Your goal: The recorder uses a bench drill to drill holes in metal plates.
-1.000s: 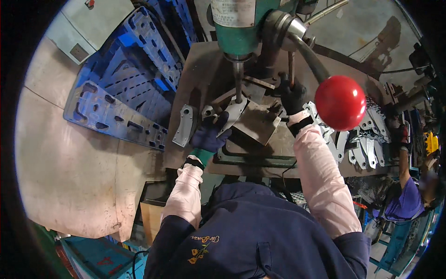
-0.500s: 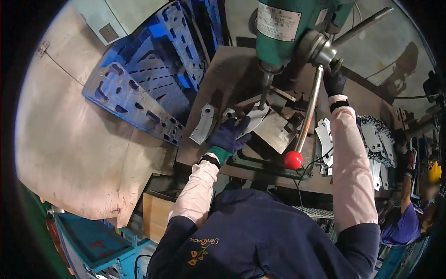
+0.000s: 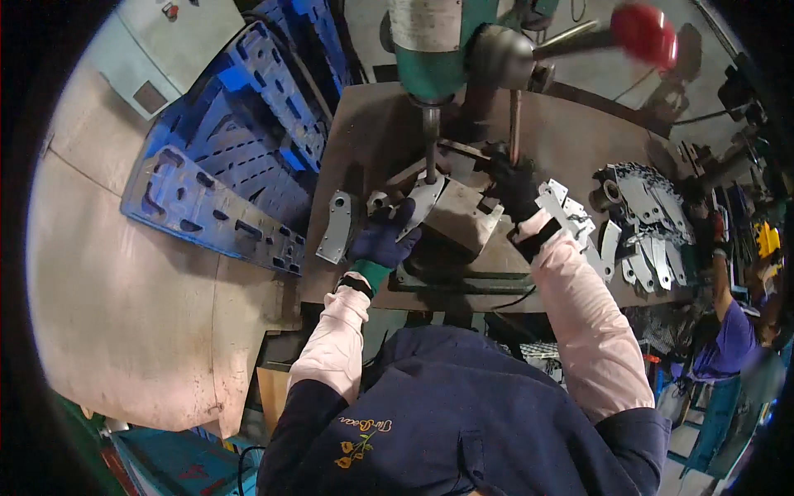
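Observation:
My left hand [image 3: 382, 236], in a dark blue glove, holds the near end of a curved silver metal plate [image 3: 424, 202]. The plate's far end lies beneath the spindle [image 3: 431, 136] of a green drill press [image 3: 430, 74], by a block-shaped metal fixture [image 3: 463, 217]. My right hand [image 3: 514, 186], gloved in black, is closed around the lower end of a feed lever [image 3: 515, 124]; its fingers are partly hidden. Another lever with a red knob [image 3: 645, 37] points to the upper right, smeared by motion. Left of my left hand lies a similar plate [image 3: 336, 227].
Silver plates [image 3: 569, 217] lie right of my right forearm, with a larger pile [image 3: 649, 207] farther right. A dark cable [image 3: 517, 298] crosses the table's near edge. Blue plastic pallets [image 3: 211, 219] stand at left beside a metal cabinet. A person in purple [image 3: 728, 339] is at far right.
My right hand has come nearer and left, bringing a feed lever down. The red-knobbed lever has swung from the table's front to the upper right. My left hand stays on the plate.

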Motion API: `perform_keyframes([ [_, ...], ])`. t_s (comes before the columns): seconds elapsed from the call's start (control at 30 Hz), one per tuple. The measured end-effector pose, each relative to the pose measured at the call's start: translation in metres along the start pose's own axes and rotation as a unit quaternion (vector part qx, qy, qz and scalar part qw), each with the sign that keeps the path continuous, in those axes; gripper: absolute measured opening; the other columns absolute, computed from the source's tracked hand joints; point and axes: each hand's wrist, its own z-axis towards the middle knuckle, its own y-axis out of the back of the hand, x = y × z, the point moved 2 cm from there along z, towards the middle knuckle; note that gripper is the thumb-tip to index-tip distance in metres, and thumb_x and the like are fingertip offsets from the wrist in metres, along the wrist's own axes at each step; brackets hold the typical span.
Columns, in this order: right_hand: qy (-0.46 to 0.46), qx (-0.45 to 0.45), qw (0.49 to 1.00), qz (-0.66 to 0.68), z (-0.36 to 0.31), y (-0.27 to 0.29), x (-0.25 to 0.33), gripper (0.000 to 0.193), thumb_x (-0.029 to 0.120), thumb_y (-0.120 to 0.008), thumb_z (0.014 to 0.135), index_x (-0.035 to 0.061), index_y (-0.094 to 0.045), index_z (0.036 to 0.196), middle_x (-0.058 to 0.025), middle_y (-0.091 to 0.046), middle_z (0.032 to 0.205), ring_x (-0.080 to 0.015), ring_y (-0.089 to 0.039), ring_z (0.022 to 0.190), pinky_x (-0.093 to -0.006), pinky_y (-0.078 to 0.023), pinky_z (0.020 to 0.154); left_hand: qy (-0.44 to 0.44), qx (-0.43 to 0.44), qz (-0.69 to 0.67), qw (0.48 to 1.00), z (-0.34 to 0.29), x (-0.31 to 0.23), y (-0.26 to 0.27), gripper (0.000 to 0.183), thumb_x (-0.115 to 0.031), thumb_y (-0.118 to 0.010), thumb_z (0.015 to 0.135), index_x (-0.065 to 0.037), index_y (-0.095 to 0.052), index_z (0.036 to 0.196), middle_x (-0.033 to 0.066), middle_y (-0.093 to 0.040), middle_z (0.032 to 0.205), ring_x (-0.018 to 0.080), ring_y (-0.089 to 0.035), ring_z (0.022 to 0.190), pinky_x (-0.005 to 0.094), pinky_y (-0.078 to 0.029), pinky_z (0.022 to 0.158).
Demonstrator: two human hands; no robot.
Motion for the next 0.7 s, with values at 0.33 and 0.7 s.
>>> perform_keyframes([
  [0.33,-0.188,0.126,0.931,0.286,-0.060,0.004,0.228,0.037,0.022,-0.039,0.100,0.0047,-0.055,0.127,0.0022,-0.040,0.062,-0.0046,-0.036,0.046,-0.0212,-0.028,0.041,0.007,0.030,0.017,0.999,0.004,-0.012,0.014,0.065,-0.053,-0.059,0.086,-0.033,-0.038,0.144,0.0236,-0.050,0.129,0.0428,-0.056,0.109,0.0531,-0.048,0.087],
  [0.7,-0.201,0.247,0.715,0.622,0.013,0.048,0.299,0.059,0.036,-0.042,0.100,-0.0074,-0.033,0.139,0.0030,-0.044,0.078,-0.0036,-0.037,0.056,-0.0183,-0.032,0.048,-0.065,-0.085,-0.136,0.985,-0.037,0.000,0.029,0.066,-0.036,-0.070,0.082,-0.021,-0.044,0.141,0.0191,-0.054,0.117,0.0391,-0.057,0.102,0.0466,-0.050,0.080],
])
